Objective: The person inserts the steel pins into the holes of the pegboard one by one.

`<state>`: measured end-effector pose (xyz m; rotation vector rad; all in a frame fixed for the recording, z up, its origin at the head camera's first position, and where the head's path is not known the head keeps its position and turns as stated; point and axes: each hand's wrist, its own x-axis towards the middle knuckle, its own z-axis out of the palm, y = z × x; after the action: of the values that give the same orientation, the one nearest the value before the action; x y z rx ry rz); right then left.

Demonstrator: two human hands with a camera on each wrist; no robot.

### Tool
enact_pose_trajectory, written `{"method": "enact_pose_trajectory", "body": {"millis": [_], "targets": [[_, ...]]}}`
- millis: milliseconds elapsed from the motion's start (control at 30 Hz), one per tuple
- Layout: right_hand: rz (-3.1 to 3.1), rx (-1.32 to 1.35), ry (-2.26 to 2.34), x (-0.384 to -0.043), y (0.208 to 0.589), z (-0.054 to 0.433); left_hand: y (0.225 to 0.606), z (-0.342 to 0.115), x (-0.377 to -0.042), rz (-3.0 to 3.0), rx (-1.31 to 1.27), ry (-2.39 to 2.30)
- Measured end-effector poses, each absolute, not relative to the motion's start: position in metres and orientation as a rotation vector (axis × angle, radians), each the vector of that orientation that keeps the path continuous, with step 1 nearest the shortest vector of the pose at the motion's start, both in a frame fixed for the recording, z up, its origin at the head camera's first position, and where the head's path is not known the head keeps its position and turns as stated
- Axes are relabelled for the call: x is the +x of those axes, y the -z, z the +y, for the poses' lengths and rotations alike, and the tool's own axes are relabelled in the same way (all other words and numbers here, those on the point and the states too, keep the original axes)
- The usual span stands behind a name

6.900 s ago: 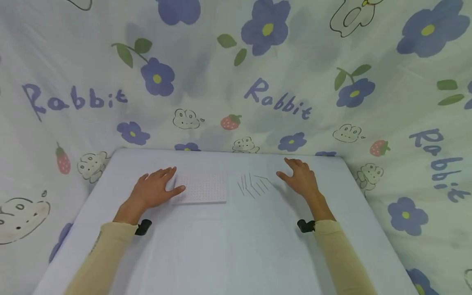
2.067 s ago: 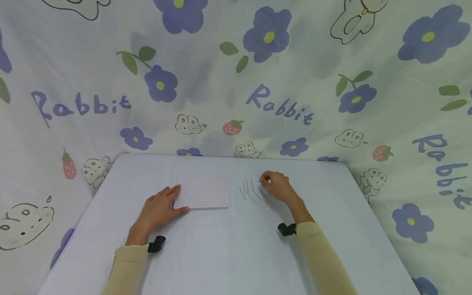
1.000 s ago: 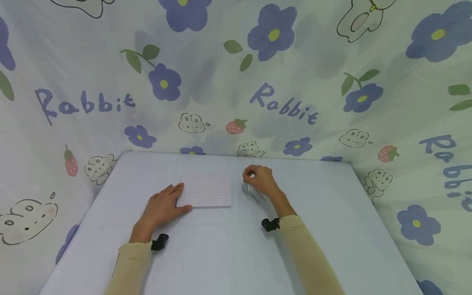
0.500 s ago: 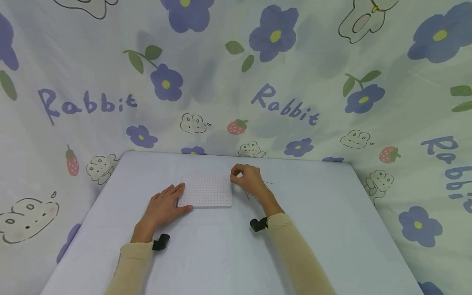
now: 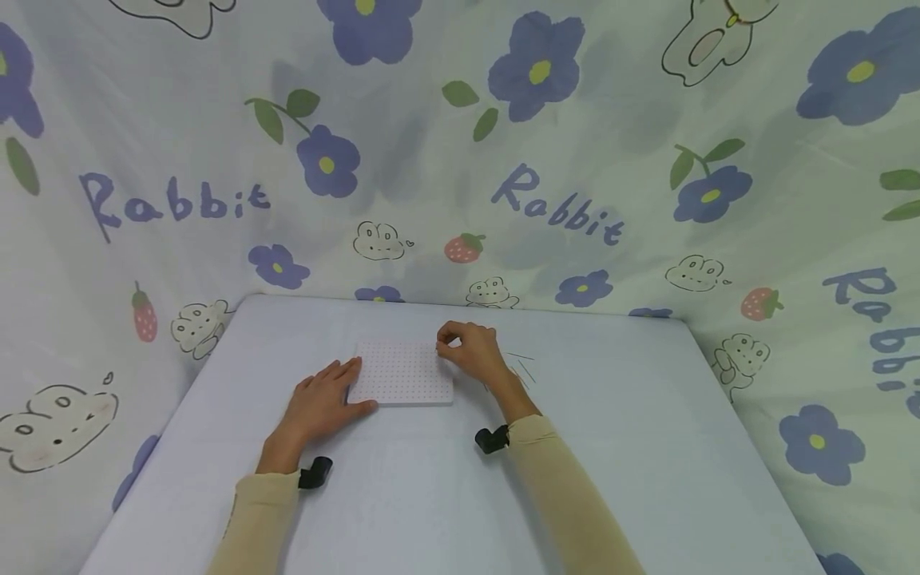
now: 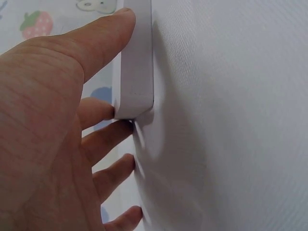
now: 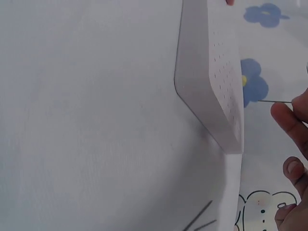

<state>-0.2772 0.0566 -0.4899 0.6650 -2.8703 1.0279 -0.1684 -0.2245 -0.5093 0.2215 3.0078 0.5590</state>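
A white pegboard (image 5: 402, 375) dotted with small holes lies on the table. My left hand (image 5: 319, 407) rests at its left side, fingers fairly straight, with the thumb (image 6: 108, 41) along the front edge and the index fingertip at the corner. Over the board's back right corner, my right hand (image 5: 474, 351) pinches a thin dark metal rod between thumb and forefinger. In the right wrist view the rod (image 7: 267, 101) sticks out sideways past the fingertips, close above the holed face.
Several more thin rods (image 5: 521, 356) lie on the white table (image 5: 611, 447) right of the board, partly hidden by my right hand. A patterned curtain (image 5: 417, 176) hangs behind the table's far edge.
My right hand picked up a rod from the pile and carried it left to the board's back right corner. Earlier, my left hand settled against the board's left side.
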Motion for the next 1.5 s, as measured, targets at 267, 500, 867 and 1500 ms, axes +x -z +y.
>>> {"method": "enact_pose_trajectory", "body": {"millis": [267, 500, 867, 1500], "targets": [[-2.862, 0.704, -1.005, -0.275, 0.493, 0.049, 0.51, -0.223, -0.166, 3.015, 0.216, -0.571], [-2.897, 0.674, -0.968, -0.273, 0.498, 0.041, 0.508, -0.221, -0.164, 3.019, 0.223, -0.595], [-2.879, 0.668, -0.916, -0.271, 0.5, 0.036, 0.507, -0.22, -0.162, 3.033, 0.223, -0.588], [-2.891, 0.664, -0.878, -0.27, 0.505, 0.029, 0.512, -0.22, -0.159, 3.03, 0.201, -0.61]]}}
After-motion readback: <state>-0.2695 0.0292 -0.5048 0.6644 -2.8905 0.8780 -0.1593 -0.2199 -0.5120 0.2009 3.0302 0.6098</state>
